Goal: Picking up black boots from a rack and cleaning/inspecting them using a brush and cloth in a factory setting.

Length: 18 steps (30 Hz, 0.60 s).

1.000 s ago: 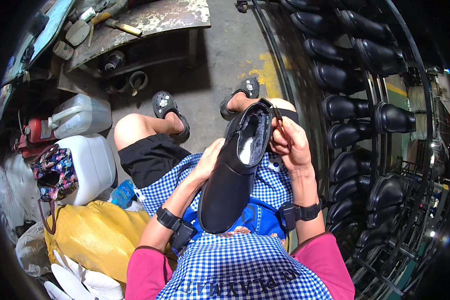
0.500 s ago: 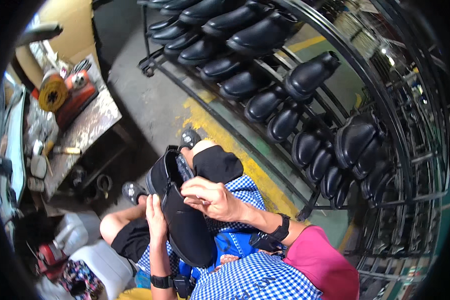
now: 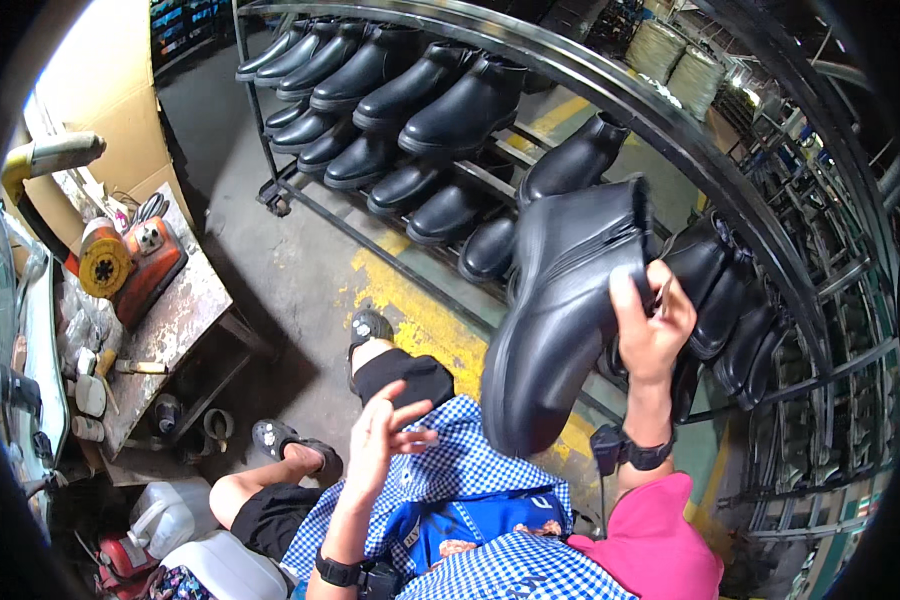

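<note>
A black ankle boot (image 3: pixel 560 290) with a side zip is raised in front of me on the right, its toe pointing down toward my lap. My right hand (image 3: pixel 655 325) grips it by the upper edge of the shaft, thumb on the near side. Apart from the boot, my left hand (image 3: pixel 380 430) hovers over my knees with its fingers spread and nothing in them. A blue-and-white checked apron (image 3: pixel 450 430) covers my lap below both hands.
Ahead and to the right stands a wheeled metal rack (image 3: pixel 370 240) with rows of black boots (image 3: pixel 460 105). On the left, a worn workbench (image 3: pixel 185 290) carries an orange machine (image 3: pixel 155 265) and brushes. White plastic jugs (image 3: pixel 170 520) stand on the floor at lower left.
The boot has gone from my lap up and to the right, now in my right hand alone. My left hand has let go of it. My view has shifted slightly.
</note>
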Tool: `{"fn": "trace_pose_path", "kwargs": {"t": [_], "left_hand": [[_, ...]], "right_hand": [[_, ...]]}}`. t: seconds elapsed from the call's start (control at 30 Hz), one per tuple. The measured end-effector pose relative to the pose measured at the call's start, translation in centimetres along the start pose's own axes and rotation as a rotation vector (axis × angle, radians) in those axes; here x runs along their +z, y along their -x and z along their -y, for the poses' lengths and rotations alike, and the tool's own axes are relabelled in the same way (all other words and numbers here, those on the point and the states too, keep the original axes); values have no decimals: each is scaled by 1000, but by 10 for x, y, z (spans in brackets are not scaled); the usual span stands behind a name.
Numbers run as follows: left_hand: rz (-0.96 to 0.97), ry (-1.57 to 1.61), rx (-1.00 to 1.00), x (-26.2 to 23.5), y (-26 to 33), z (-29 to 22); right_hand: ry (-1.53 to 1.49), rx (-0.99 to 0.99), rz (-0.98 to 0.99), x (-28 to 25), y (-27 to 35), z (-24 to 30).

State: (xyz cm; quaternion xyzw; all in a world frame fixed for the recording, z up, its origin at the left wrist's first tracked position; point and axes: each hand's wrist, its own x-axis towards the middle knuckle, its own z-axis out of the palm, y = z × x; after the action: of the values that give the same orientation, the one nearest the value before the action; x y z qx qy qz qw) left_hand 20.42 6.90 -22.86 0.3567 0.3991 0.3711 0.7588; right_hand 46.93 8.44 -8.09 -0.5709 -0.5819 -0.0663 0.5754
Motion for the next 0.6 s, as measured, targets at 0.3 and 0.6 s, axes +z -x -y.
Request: {"fn": "trace_pose_path", "kwargs": {"t": [0.3, 0.6], "left_hand": [[87, -84, -173, 24, -24, 57], [74, -72, -193, 16, -28, 70]], "right_hand": [[741, -103, 109, -29, -74, -106], [1108, -288, -26, -37, -136, -208]]}}
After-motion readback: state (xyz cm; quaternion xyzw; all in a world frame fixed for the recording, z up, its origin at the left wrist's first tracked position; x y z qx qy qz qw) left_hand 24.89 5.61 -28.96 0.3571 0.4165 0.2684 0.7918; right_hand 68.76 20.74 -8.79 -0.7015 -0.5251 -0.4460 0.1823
